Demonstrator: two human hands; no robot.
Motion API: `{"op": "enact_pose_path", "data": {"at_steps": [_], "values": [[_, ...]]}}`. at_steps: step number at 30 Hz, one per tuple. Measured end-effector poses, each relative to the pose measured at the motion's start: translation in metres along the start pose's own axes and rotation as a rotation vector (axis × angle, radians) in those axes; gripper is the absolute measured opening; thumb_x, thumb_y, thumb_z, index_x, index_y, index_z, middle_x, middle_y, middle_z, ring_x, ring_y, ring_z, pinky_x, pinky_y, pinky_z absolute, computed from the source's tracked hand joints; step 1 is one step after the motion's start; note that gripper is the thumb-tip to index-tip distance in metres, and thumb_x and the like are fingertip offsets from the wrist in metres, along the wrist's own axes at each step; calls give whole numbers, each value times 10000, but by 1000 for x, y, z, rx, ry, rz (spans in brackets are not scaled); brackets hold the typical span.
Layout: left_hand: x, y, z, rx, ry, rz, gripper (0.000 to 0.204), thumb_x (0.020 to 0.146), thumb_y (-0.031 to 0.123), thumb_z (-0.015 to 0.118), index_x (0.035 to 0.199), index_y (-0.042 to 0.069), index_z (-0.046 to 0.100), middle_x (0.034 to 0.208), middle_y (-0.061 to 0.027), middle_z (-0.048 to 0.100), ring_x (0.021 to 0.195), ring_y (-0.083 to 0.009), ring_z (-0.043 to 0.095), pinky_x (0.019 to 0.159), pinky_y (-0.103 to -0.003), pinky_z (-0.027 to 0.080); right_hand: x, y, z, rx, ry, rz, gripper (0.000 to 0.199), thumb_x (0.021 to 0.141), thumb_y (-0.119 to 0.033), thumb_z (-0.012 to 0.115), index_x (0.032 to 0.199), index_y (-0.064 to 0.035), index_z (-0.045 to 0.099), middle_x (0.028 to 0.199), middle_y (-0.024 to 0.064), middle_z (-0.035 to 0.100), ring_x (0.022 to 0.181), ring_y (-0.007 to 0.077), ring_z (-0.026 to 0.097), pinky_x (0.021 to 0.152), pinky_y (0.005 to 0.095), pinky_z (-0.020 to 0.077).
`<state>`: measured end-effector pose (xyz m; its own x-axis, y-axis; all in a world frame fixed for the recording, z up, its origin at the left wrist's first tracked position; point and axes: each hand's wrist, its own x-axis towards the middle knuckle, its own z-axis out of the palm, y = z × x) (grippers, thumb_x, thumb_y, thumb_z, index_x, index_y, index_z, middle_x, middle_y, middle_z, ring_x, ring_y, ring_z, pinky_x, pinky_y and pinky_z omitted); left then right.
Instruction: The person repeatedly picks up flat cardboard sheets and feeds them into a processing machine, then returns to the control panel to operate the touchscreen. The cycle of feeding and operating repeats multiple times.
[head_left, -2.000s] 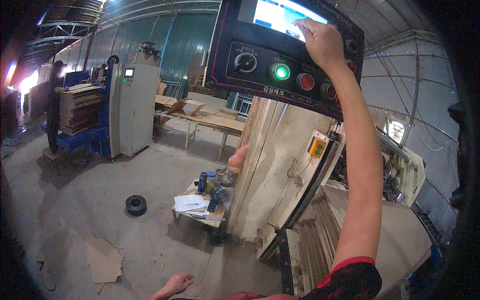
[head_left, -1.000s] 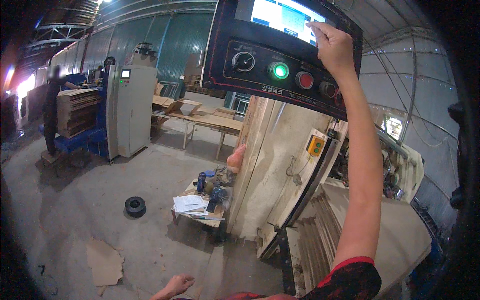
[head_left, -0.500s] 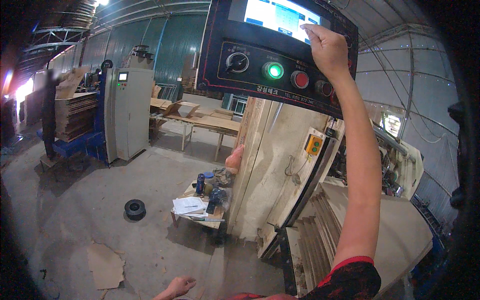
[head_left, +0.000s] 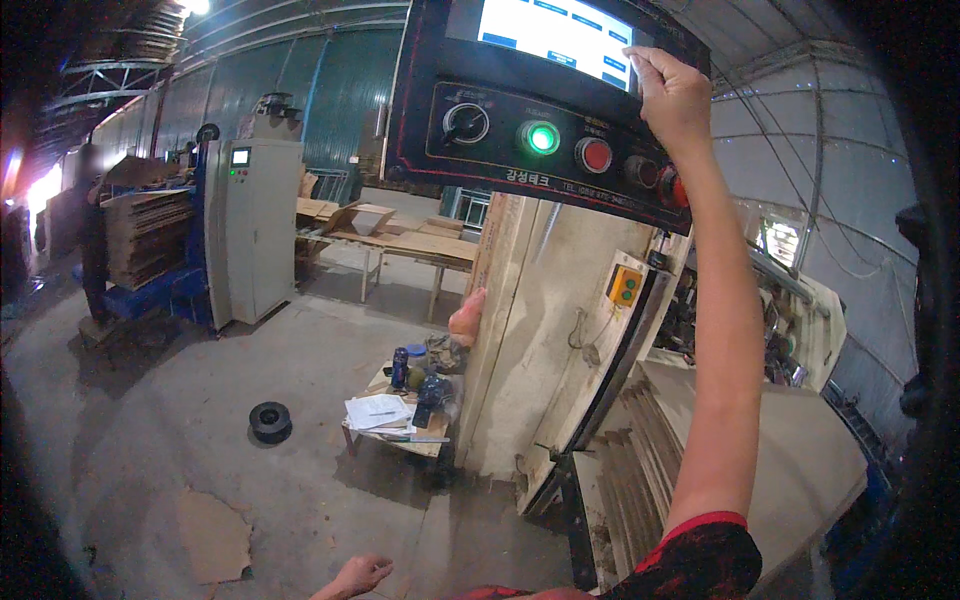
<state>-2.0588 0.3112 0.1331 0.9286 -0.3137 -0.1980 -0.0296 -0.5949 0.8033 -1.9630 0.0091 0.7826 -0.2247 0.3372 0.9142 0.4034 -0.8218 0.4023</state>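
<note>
My right hand [head_left: 676,100] is raised to a black control panel [head_left: 420,150] at the top of the view. Its fingers are bent together, and a fingertip meets the right side of the lit touchscreen [head_left: 545,45]. Nothing shows in that hand. Below the screen sit a black rotary switch [head_left: 466,124], a glowing green button [head_left: 540,138] and a red button [head_left: 594,154]. Low in the view, my left hand [head_left: 360,577] hangs over the floor with its fingers loosely curled and nothing visible in them.
A cream machine frame [head_left: 530,340] with a yellow button box [head_left: 626,286] stands under the panel. Stacked brown boards [head_left: 740,450] lie at right. A small table [head_left: 400,440] holds papers and a bottle. A black spool [head_left: 270,422] and torn cardboard [head_left: 213,540] lie on the floor.
The touchscreen shows a different page, with separate blue keys. My right hand has moved slightly right along the screen. My left hand stays nearly where it was.
</note>
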Motion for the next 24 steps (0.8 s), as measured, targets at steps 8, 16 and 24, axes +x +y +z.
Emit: {"op": "enact_pose_path", "data": {"at_steps": [8,16,24], "values": [[3,0,-1,42,7,-22,336,824,332,587,1035,74,625,970,-125,649,869,-253,635,778,-360,498,-7,7,1,-144,-18,-58,193,836,-219,516,906,-135,675,829,132,642,749,312,621,677,398,492],[21,-25,15,50,-132,123,356,839,351,570,1078,90,607,998,-109,645,896,-259,627,788,-367,490,-24,0,-29,-4,-16,83,165,838,-158,533,913,-102,669,845,127,649,740,300,631,659,364,495],[46,48,53,263,-478,401,371,859,269,501,1195,114,525,1148,-122,565,1013,-322,552,868,-402,442,-124,-15,-147,-245,-419,-14,177,825,-102,552,979,-62,630,845,125,630,724,302,613,613,362,482]]}}
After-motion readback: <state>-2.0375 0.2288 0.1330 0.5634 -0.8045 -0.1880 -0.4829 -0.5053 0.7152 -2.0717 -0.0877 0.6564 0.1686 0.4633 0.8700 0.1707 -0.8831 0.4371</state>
